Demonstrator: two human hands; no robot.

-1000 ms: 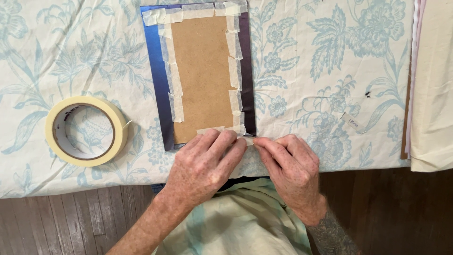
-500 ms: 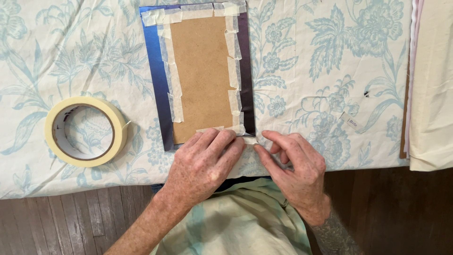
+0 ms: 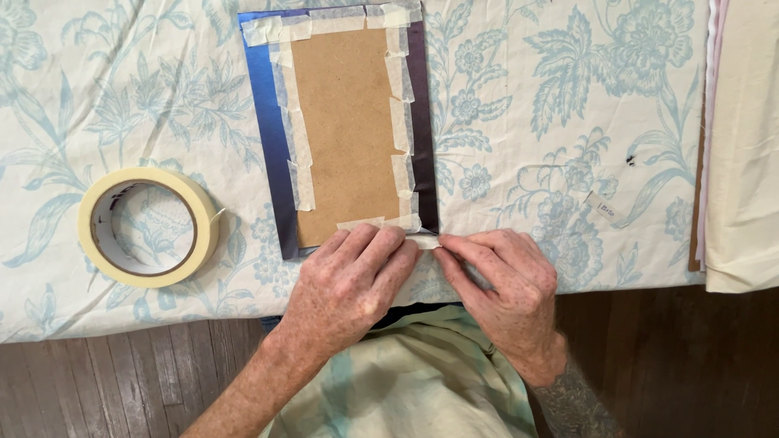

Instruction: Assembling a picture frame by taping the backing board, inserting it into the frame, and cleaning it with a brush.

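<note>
Head view looked straight down on a worktop (image 3: 519,162) covered by a cream cloth printed with pale blue flowers, whose near edge ran across the lower part of the picture with dark wooden floorboards (image 3: 114,381) showing beyond it. A dark blue rectangular picture frame (image 3: 268,146) lay face down near the middle, its far end cut off by the top of the picture and its near end close to the worktop's edge; a brown hardboard backing panel (image 3: 345,138) sat inside it, held along all four sides by short strips of cream masking tape (image 3: 398,77). The left hand (image 3: 353,284) lay flat, fingers extended and together, pressing on the frame's near edge. The right hand (image 3: 503,288) lay just beside it at the frame's near right corner, fingers stretched out, fingertips pressing a pale tape strip (image 3: 423,241) against the corner; neither hand was closed around anything. A roll of cream masking tape (image 3: 148,227) lay flat on the cloth to the left, well apart from the frame, with bare cloth between. To the right the cloth was open except for a small pale paper scrap (image 3: 600,207). A stack of cream boards (image 3: 742,146) occupied the far right edge. Pale green-patterned clothing (image 3: 414,373) showed below the hands.
</note>
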